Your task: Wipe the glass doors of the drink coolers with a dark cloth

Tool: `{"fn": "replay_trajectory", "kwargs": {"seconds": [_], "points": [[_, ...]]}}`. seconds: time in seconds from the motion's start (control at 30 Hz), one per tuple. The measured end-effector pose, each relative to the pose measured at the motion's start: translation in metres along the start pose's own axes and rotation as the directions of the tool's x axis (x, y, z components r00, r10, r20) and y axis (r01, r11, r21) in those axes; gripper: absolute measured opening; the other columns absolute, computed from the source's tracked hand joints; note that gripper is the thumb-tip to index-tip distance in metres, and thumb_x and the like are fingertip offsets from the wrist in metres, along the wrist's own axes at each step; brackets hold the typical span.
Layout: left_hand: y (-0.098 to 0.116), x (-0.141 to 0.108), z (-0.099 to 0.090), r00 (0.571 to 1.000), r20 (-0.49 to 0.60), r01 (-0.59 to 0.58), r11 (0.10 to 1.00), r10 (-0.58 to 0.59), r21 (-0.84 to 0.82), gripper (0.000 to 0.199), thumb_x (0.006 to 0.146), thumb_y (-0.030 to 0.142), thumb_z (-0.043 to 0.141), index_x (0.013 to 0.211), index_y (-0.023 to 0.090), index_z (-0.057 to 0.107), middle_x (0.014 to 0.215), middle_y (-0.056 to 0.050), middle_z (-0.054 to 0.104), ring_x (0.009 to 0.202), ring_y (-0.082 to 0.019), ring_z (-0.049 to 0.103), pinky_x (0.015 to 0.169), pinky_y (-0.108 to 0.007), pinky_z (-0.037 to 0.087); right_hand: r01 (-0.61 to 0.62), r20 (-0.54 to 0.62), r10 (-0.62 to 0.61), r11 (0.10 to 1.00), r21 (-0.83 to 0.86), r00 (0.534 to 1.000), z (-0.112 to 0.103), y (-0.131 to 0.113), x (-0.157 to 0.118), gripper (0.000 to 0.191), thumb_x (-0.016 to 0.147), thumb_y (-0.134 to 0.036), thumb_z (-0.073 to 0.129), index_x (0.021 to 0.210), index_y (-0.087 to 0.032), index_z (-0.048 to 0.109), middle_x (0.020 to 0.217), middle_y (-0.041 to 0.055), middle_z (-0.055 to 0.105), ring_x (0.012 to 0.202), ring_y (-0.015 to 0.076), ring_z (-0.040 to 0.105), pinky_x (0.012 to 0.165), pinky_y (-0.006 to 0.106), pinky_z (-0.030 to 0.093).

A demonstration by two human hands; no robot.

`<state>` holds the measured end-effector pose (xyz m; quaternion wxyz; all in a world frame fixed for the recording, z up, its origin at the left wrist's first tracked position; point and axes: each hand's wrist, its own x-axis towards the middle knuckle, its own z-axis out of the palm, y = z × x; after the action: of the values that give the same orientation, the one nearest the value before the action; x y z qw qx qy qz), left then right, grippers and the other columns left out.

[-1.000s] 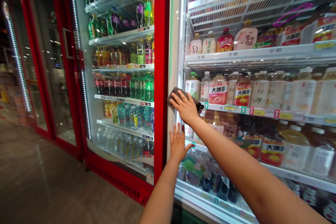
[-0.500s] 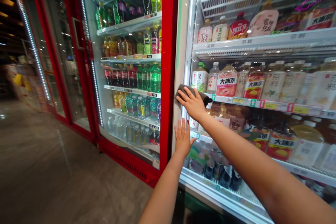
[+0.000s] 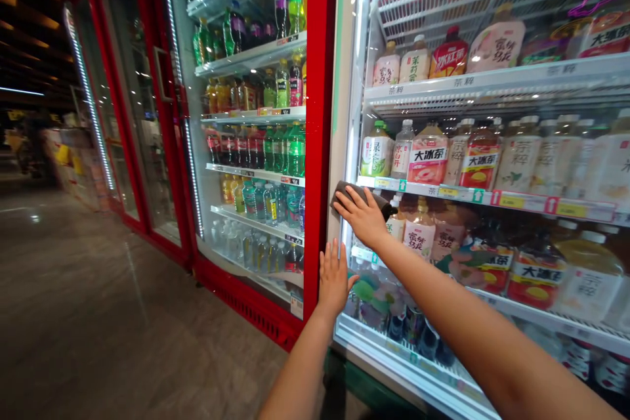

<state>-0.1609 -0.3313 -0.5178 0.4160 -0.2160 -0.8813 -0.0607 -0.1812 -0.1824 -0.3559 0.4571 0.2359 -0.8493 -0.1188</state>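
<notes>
The operator's left hand below frame centre and right hand above it are bare, with slender fingers and narrow wrists widening into a bare left arm at bottom centre and bare right arm at lower right.

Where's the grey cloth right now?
In the head view, the grey cloth is just right of centre, beneath the right hand, at the left edge of the pale-framed cooler, a little above the left hand.
</notes>
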Motion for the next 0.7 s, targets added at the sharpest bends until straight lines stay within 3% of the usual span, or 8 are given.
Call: {"fn": "replay_trajectory", "kwargs": {"seconds": [0.1, 0.27, 0.37, 0.5, 0.6, 0.7], "points": [[0.001, -0.008, 0.001, 1.0, -0.01, 0.002, 1.0, -0.002, -0.002, 0.095, 0.091, 0.039, 0.069, 0.163, 0.014, 0.011, 0.167, -0.022, 0.024, 0.157, -0.035, 0.016, 0.121, -0.057, 0.034, 0.06, 0.044, -0.061, 0.998, 0.026, 0.997, 0.014, -0.018, 0.005, 0.046, 0.098, -0.016, 0.053, 0.141, -0.028, 0.058, 0.16, 0.0045, 0.045, 0.152, 0.0283, 0.034, 0.124, 0.064, 0.02], [-0.005, -0.013, 0.0, 1.0, 0.009, 0.015, 1.0, -0.015, -0.009, 0.094, 0.093, 0.037, 0.065, 0.164, 0.015, 0.006, 0.166, -0.022, 0.028, 0.156, -0.035, 0.02, 0.121, -0.058, 0.033, 0.215, 0.059, -0.217, 0.976, 0.037, 0.974, 0.015, -0.014, -0.047, 0.041, 0.097, -0.021, 0.057, 0.138, -0.027, 0.061, 0.155, 0.003, 0.052, 0.149, 0.0254, 0.039, 0.124, 0.058, 0.027], [-0.01, -0.009, -0.003, 1.0, 0.015, -0.004, 1.0, 0.004, 0.001, 0.099, 0.091, 0.035, 0.068, 0.163, 0.014, 0.005, 0.166, -0.022, 0.028, 0.156, -0.035, 0.017, 0.123, -0.057, 0.031, 0.129, 0.017, -0.129, 0.992, 0.017, 0.991, 0.001, 0.003, -0.06, 0.047, 0.098, -0.016, 0.053, 0.143, -0.028, 0.056, 0.159, 0.0024, 0.047, 0.151, 0.0264, 0.036, 0.126, 0.062, 0.021], [-0.011, -0.004, -0.007, 1.0, 0.012, -0.005, 1.0, 0.004, 0.004, 0.1, 0.091, 0.037, 0.067, 0.164, 0.015, 0.002, 0.167, -0.023, 0.023, 0.156, -0.035, 0.016, 0.122, -0.058, 0.03, -0.022, -0.013, 0.022, 1.0, 0.009, 1.0, -0.008, 0.006, -0.031, 0.053, 0.097, -0.011, 0.049, 0.147, -0.029, 0.052, 0.163, 0.0034, 0.04, 0.154, 0.0289, 0.029, 0.126, 0.068, 0.011], [-0.008, -0.004, -0.009, 1.0, 0.024, 0.007, 1.0, -0.007, 0.008, 0.1, 0.091, 0.038, 0.066, 0.164, 0.016, 0.001, 0.167, -0.023, 0.023, 0.156, -0.035, 0.018, 0.122, -0.059, 0.03, 0.019, 0.029, -0.02, 0.999, 0.029, 0.999, 0.003, -0.01, -0.024, 0.051, 0.097, -0.014, 0.05, 0.146, -0.028, 0.054, 0.162, 0.004, 0.041, 0.153, 0.0292, 0.031, 0.126, 0.066, 0.015], [-0.006, -0.006, -0.012, 0.999, 0.022, 0.031, 0.999, -0.032, 0.025, 0.098, 0.092, 0.038, 0.065, 0.164, 0.016, 0.002, 0.166, -0.022, 0.026, 0.156, -0.035, 0.019, 0.123, -0.06, 0.028, 0.097, 0.058, -0.1, 0.994, 0.051, 0.993, 0.013, -0.023, -0.054, 0.05, 0.096, -0.016, 0.053, 0.144, -0.027, 0.056, 0.159, 0.0036, 0.047, 0.151, 0.0273, 0.036, 0.126, 0.062, 0.021]]}}
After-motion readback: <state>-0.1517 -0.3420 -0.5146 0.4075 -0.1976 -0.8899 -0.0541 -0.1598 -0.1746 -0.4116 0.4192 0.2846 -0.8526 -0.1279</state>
